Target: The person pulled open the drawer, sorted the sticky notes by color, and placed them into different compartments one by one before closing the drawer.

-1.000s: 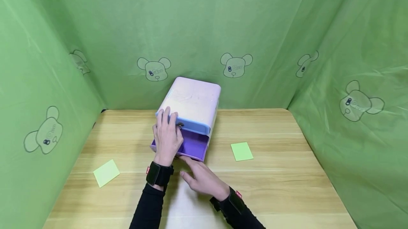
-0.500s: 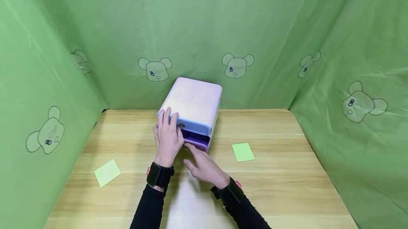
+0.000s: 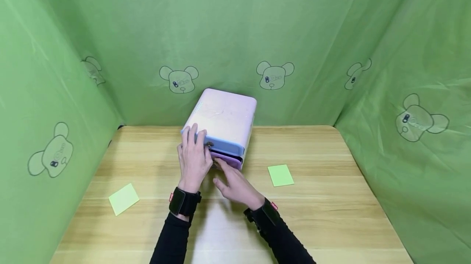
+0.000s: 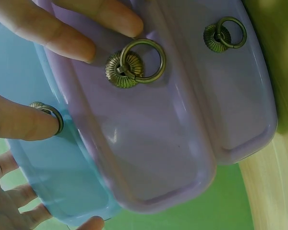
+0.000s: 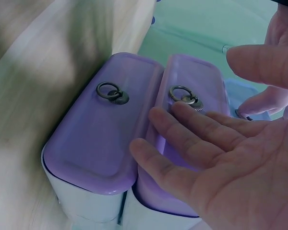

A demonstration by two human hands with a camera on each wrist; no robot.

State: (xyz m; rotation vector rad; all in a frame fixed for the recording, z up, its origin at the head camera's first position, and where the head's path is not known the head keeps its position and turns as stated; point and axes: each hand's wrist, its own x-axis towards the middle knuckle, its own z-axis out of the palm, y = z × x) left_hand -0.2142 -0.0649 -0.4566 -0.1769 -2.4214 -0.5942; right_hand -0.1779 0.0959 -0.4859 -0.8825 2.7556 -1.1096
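Observation:
A small cabinet with a pale pink top stands at the table's back. Its blue top drawer is closed and carries a ring pull, as do two purple drawers below. My left hand rests over the cabinet's top front edge, thumb against the blue front by its ring. With fairly straight fingertips, my right hand touches the front of the middle purple drawer near its ring. That drawer sticks out slightly, with a narrow dark gap above it. The bottom purple drawer sits closed.
A pale green paper square lies at the left of the wooden table. Another green paper square lies right of the cabinet. Green cloth with printed bear heads hangs behind and on both sides.
The middle purple drawer has slid back into the cabinet until only a slit shows above it. My right hand has moved forward with it; my left hand has stayed in place.

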